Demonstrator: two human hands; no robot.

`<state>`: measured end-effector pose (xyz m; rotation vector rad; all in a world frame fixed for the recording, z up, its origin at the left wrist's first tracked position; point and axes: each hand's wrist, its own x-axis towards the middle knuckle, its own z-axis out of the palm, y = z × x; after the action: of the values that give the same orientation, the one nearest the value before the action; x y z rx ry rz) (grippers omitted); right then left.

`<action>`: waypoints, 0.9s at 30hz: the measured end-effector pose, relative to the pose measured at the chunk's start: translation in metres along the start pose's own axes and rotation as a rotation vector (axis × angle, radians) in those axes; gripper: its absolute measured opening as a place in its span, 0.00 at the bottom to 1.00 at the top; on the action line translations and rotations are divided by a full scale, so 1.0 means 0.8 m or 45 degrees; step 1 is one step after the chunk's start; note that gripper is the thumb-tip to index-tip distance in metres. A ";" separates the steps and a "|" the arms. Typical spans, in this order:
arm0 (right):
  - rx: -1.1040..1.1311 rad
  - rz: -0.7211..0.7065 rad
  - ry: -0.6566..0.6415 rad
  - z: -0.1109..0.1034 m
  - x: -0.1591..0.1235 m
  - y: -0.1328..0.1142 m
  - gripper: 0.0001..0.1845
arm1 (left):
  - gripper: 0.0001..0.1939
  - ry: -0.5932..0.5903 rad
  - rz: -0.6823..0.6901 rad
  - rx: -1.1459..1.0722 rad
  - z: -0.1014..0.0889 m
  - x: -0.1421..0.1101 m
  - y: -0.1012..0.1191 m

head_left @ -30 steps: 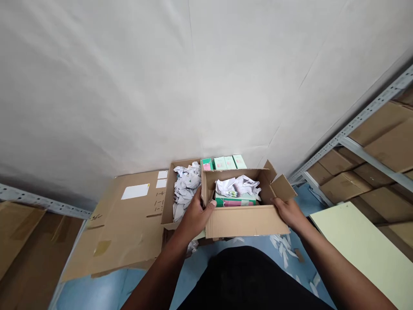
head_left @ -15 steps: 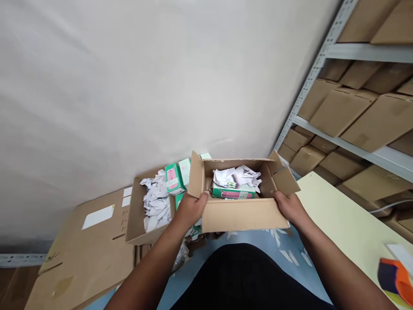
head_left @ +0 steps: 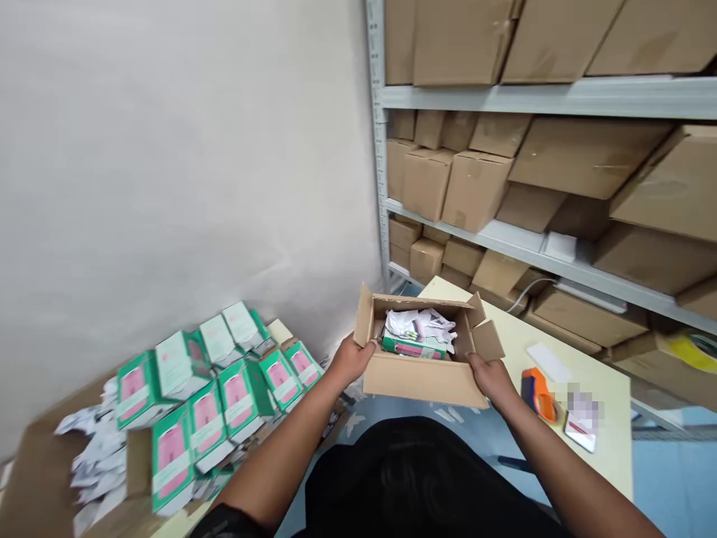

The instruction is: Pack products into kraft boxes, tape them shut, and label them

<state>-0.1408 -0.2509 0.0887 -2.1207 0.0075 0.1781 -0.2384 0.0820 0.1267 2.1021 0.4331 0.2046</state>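
Observation:
An open cardboard box [head_left: 423, 379] is held up in front of my body, its flaps folded outward. My left hand [head_left: 352, 359] grips its left side with the thumb over the edge. On the right side, my right hand [head_left: 493, 377] is closed round the box in the same way. Inside lies a green and pink carton [head_left: 411, 347], partly covered by crumpled white paper [head_left: 423, 325]. The fingers under the box are hidden.
Several green and pink cartons [head_left: 207, 418] stand at the lower left beside a box of crumpled paper [head_left: 101, 441]. At right, a pale table [head_left: 608, 396] carries an orange and dark tape dispenser [head_left: 538, 394] and a phone [head_left: 581, 432]. Shelves [head_left: 515, 99] of cardboard boxes rise behind it.
My view has turned right, bringing the shelves and pale table further into sight. The held box has moved along, away from the cartons and toward the table, still in both hands.

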 end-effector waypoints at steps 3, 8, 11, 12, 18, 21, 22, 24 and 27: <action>0.006 0.112 0.063 -0.027 0.010 0.039 0.31 | 0.15 -0.121 0.008 0.019 0.054 0.035 0.008; 0.052 0.209 0.196 -0.047 0.021 0.090 0.34 | 0.15 -0.307 0.018 0.000 0.125 0.092 0.012; 0.083 0.324 0.288 -0.051 0.032 0.106 0.36 | 0.16 -0.400 0.056 -0.035 0.163 0.132 0.010; 0.090 0.361 0.308 -0.053 0.037 0.110 0.36 | 0.16 -0.436 0.079 -0.048 0.176 0.147 0.008; 0.140 0.444 0.401 -0.057 0.083 0.129 0.38 | 0.16 -0.637 0.177 -0.106 0.243 0.239 0.001; 0.192 0.573 0.456 -0.053 0.105 0.135 0.36 | 0.18 -0.752 0.195 -0.129 0.271 0.281 -0.003; 0.203 0.608 0.479 -0.052 0.111 0.137 0.35 | 0.18 -0.786 0.199 -0.138 0.280 0.294 -0.004; 0.210 0.645 0.513 -0.048 0.122 0.141 0.33 | 0.21 -0.847 0.206 -0.146 0.296 0.315 -0.004; 0.195 0.691 0.554 -0.044 0.133 0.150 0.33 | 0.28 -0.919 0.240 -0.103 0.317 0.335 -0.001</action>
<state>-0.0400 -0.3377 -0.0086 -1.9229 0.8298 0.0279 0.0874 -0.0134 -0.0168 1.9736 -0.2016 -0.4166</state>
